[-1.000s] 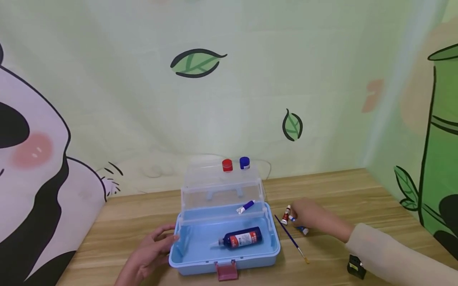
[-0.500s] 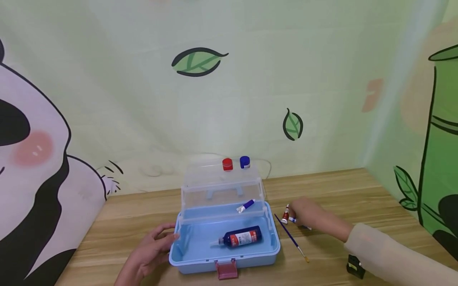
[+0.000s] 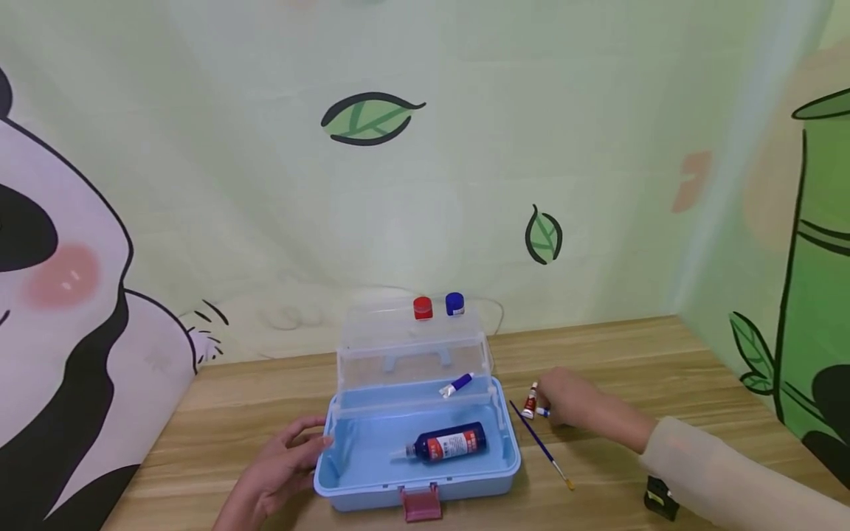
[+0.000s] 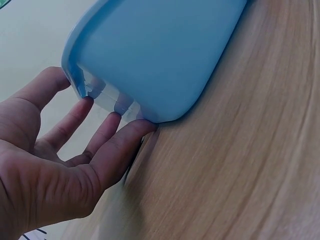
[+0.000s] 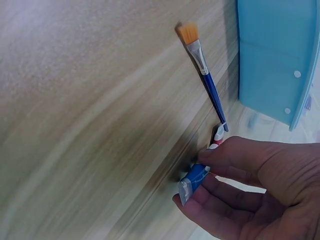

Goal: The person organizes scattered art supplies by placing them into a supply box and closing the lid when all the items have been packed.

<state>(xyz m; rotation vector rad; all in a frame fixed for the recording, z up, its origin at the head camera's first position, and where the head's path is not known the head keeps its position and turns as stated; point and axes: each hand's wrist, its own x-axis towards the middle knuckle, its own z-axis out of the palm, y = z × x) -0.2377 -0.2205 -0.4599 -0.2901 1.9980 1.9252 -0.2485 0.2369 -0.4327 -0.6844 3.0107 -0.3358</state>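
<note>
My left hand (image 3: 282,461) holds the left end of an open blue plastic box (image 3: 418,490), thumb at its rim. In the left wrist view the fingertips (image 4: 86,102) meet the box's end wall. To the right of the box, my right hand (image 3: 574,402) is low over the table. The right wrist view shows it pinching a blue paint tube (image 5: 196,175) between thumb and fingers. A red-labelled paint tube (image 3: 530,402) lies just beside those fingers, near a blue-handled paintbrush (image 3: 541,442). Inside the box lies a dark blue bottle (image 3: 451,442) with a pointed nozzle.
The clear lid (image 3: 412,365) is tilted back, with a purple-blue paint tube (image 3: 457,384) near its hinge side. Red (image 3: 423,308) and blue (image 3: 454,304) paint pots appear at the lid's far end. A small black object (image 3: 660,498) is under the right sleeve.
The right hand has turned slightly over the blue tube, whose far end, visible a second ago, is hidden by the hand in the head view. The left hand and box stay put.
</note>
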